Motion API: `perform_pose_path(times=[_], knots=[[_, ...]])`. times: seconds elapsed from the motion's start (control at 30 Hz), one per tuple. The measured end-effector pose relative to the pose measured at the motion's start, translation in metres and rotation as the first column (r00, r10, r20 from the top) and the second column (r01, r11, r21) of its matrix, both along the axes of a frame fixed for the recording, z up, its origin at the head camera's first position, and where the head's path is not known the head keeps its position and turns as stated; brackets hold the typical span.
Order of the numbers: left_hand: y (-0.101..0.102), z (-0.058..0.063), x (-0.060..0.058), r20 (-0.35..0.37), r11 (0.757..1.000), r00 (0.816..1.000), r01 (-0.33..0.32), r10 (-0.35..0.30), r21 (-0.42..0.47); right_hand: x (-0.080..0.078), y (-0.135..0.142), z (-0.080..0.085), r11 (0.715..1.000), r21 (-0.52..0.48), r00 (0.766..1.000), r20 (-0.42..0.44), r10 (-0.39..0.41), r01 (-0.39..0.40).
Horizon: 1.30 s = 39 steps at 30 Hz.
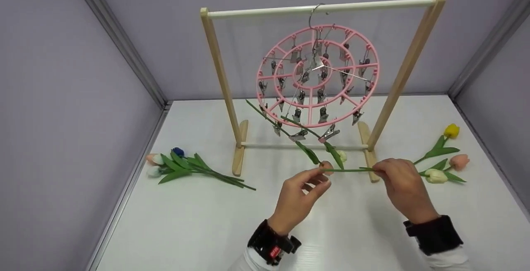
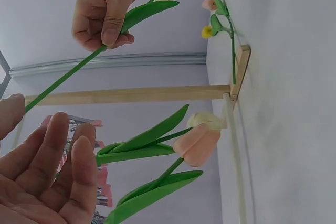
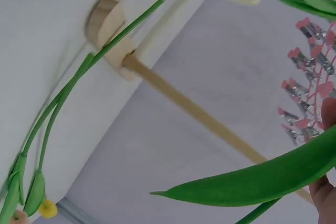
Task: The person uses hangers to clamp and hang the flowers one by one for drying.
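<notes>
My right hand [image 1: 399,186] pinches the green stem of a cream tulip [image 1: 436,176], held crosswise with its flower to the right. The stem's bare end reaches the fingertips of my left hand [image 1: 302,198]. There the thumb and forefinger stand apart, the other fingers loosely bent. Just beyond, a pink tulip [image 2: 198,145] and another cream tulip [image 2: 207,120] hang flower-down from metal clips on the pink round hanger [image 1: 310,126]. In the right wrist view a long leaf [image 3: 247,177] of the held tulip covers much of the right hand.
The hanger hooks over the white bar [image 1: 265,11] of a wooden stand. Left of it lies a bunch of tulips [image 1: 178,167] with blue, pink and pale flowers. A yellow tulip [image 1: 451,130] and a pink one [image 1: 459,162] lie on the table's right side.
</notes>
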<state>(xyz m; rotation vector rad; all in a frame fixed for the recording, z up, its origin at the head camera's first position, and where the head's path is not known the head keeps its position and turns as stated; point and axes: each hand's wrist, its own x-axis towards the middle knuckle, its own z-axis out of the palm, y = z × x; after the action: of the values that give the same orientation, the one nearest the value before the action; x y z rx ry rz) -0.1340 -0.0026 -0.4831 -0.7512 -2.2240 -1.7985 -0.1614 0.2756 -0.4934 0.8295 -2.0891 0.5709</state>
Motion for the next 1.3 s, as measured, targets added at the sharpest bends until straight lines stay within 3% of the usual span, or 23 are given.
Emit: perform_pose_path(times=[0.17, 0.43, 0.57, 0.67, 0.73, 0.83, 0.93, 0.97, 1.03, 1.07, 1.13, 1.2, 1.3], knots=[[0.0, 0.008, -0.002, -0.071, 0.997, 0.997, -0.011, 0.016, 0.075, 0.014, -0.024, 0.005, 0.998, -0.025, 0.996, 0.066, 0.062, -0.061], [0.0, 0.027, 0.004, -0.13, 0.978, 0.99, -0.024, 0.052, 0.205, 0.027, -0.05, 0.011, 0.994, -0.067, 0.993, 0.064, 0.095, -0.09], [-0.005, 0.044, 0.008, -0.23, 0.961, 0.971, -0.002, 0.068, 0.278, 0.035, -0.063, 0.015, 0.987, -0.155, 0.998, 0.022, 0.052, -0.048], [-0.009, 0.05, 0.007, -0.301, 0.946, 0.95, 0.018, 0.084, 0.322, 0.046, -0.074, 0.018, 0.969, -0.247, 0.999, -0.03, 0.022, -0.028], [-0.011, 0.047, 0.005, -0.31, 0.935, 0.946, 0.019, 0.099, 0.355, 0.054, -0.08, 0.018, 0.948, -0.316, 0.999, -0.011, 0.043, -0.044], [-0.014, 0.04, 0.001, -0.302, 0.92, 0.945, 0.0, 0.128, 0.392, 0.063, -0.086, 0.02, 0.898, -0.435, 0.982, 0.135, 0.133, -0.061], [-0.018, 0.034, -0.001, -0.29, 0.91, 0.945, -0.019, 0.152, 0.415, 0.066, -0.09, 0.018, 0.801, -0.599, 0.907, 0.33, 0.262, -0.014], [-0.018, 0.034, -0.001, -0.285, 0.909, 0.945, -0.029, 0.16, 0.417, 0.066, -0.091, 0.015, 0.769, -0.639, 0.886, 0.357, 0.298, -0.001], [-0.02, 0.032, 0.0, -0.279, 0.909, 0.944, -0.048, 0.177, 0.413, 0.065, -0.092, 0.013, 0.731, -0.682, 0.858, 0.389, 0.335, 0.023], [-0.021, 0.032, 0.0, -0.276, 0.91, 0.943, -0.058, 0.184, 0.41, 0.065, -0.093, 0.013, 0.725, -0.688, 0.862, 0.379, 0.338, 0.019], [-0.023, 0.034, 0.0, -0.274, 0.913, 0.941, -0.077, 0.199, 0.401, 0.068, -0.098, 0.018, 0.752, -0.658, 0.894, 0.327, 0.308, -0.018], [-0.026, 0.036, 0.001, -0.275, 0.914, 0.939, -0.085, 0.207, 0.397, 0.071, -0.103, 0.027, 0.803, -0.595, 0.932, 0.269, 0.244, -0.039], [-0.03, 0.043, 0.002, -0.285, 0.917, 0.935, -0.091, 0.213, 0.389, 0.073, -0.11, 0.038, 0.849, -0.525, 0.965, 0.187, 0.186, -0.062]])
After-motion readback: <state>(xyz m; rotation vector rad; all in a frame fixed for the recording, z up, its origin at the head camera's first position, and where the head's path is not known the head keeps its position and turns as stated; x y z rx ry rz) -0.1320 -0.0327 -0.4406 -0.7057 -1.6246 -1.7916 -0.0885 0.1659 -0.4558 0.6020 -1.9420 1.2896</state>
